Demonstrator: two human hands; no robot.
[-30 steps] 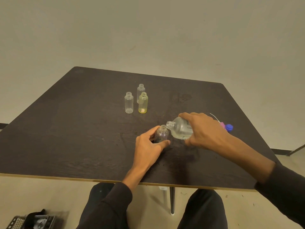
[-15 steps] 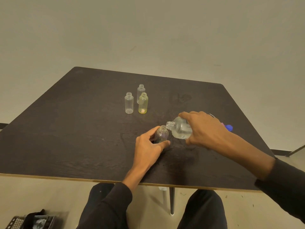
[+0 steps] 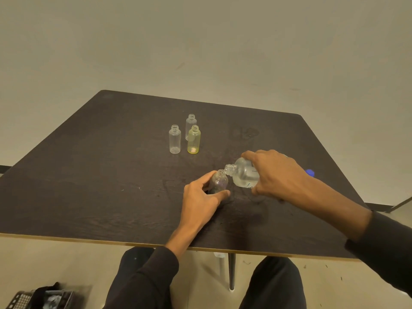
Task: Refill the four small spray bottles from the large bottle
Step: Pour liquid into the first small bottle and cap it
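Pouring lg bottle into sm bottle.

4 small spray bottles, 1 large bottle, 1 table, 2 hands.

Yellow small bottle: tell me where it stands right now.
In the head view the yellow small bottle stands upright mid-table, between two clear small bottles, one to its left, one just behind.
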